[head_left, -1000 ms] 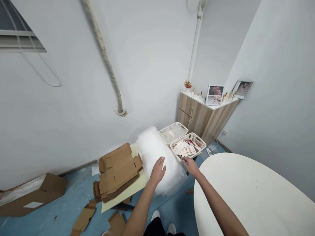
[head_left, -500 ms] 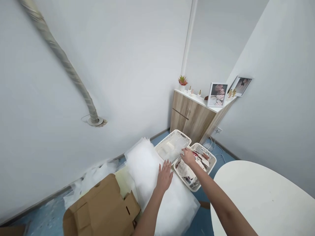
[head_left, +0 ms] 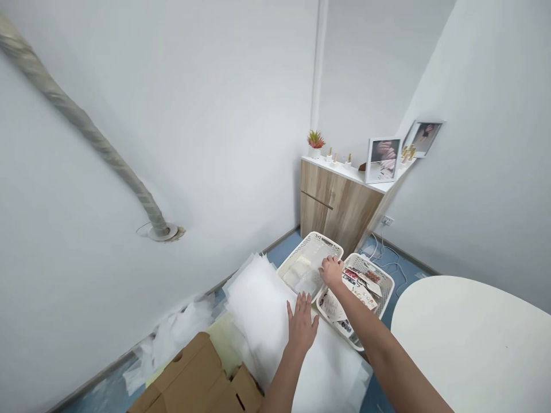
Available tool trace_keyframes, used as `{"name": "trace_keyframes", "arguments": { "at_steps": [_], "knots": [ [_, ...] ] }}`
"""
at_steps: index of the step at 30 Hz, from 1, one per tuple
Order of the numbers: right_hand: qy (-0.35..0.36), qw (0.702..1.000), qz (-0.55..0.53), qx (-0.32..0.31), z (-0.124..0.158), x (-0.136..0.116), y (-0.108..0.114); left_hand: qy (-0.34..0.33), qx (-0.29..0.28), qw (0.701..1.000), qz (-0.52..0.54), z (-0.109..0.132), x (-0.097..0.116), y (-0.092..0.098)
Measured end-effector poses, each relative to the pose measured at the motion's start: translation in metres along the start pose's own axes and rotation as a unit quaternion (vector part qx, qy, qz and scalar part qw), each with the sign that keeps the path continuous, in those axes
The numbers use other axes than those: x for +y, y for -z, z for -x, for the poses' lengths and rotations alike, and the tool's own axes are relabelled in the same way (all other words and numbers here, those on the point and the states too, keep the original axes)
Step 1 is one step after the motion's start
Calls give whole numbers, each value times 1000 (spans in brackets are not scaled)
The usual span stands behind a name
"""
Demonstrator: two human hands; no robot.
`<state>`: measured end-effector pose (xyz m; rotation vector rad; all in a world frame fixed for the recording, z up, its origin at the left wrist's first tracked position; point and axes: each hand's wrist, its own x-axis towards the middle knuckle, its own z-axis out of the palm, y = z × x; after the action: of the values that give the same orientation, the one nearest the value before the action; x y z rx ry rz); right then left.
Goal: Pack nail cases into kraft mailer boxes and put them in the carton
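Note:
My left hand [head_left: 302,324] lies flat with fingers spread on a stack of white foam sheets [head_left: 262,310]. My right hand [head_left: 331,271] reaches forward over the near rim of a white plastic basket [head_left: 316,241] that holds clear packets; its fingers are curled down into the basket, and what they hold, if anything, is hidden. Beside it on the right stands a second white basket [head_left: 381,276] filled with printed cards and small packets. My right forearm crosses over that second basket.
Flattened cardboard boxes [head_left: 198,381] lie at the lower left. A round white table [head_left: 469,344] fills the lower right. A wooden cabinet [head_left: 340,201] with a plant and picture frames stands in the corner. A wrapped pipe [head_left: 86,132] runs down the wall.
My right hand has moved from the card basket's near edge forward into the left basket. My left hand stayed flat on the foam sheets. The view has shifted closer to the baskets.

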<state>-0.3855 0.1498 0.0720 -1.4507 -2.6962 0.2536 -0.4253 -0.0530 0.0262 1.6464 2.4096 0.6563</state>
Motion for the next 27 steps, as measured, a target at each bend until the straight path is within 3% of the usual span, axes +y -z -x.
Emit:
{"name": "trace_keyframes", "arguments": {
  "at_steps": [3, 5, 8, 10, 13, 15, 18, 21, 23, 27],
  "knots": [
    [-26, 990, -135, 39, 17, 4, 27, -5, 48, 997, 66, -33, 8, 21],
    [-41, 970, -238, 39, 34, 17, 48, -53, 82, 987, 126, -59, 25, 40],
    [-44, 926, -371, 50, 69, 53, 80, -120, 61, 967, 218, -86, 71, 60],
    [-38, 891, -445, 86, 100, 84, 102, -147, 31, 947, 283, -88, 112, 63],
    [-21, 823, -548, 147, 157, 136, 134, -142, -24, 899, 414, -74, 185, 53],
    [-21, 787, -591, 177, 201, 171, 155, -116, -80, 849, 509, -57, 239, 41],
    [-38, 767, -599, 228, 269, 222, 179, -81, -180, 768, 609, -26, 319, 22],
    [-63, 764, -578, 282, 331, 270, 186, -52, -280, 700, 655, 9, 388, 0],
    [-80, 761, -570, 298, 364, 300, 185, -29, -322, 678, 660, 34, 424, -15],
    [-93, 755, -588, 275, 409, 345, 188, 5, -331, 680, 654, 72, 476, -36]
  ]
}}
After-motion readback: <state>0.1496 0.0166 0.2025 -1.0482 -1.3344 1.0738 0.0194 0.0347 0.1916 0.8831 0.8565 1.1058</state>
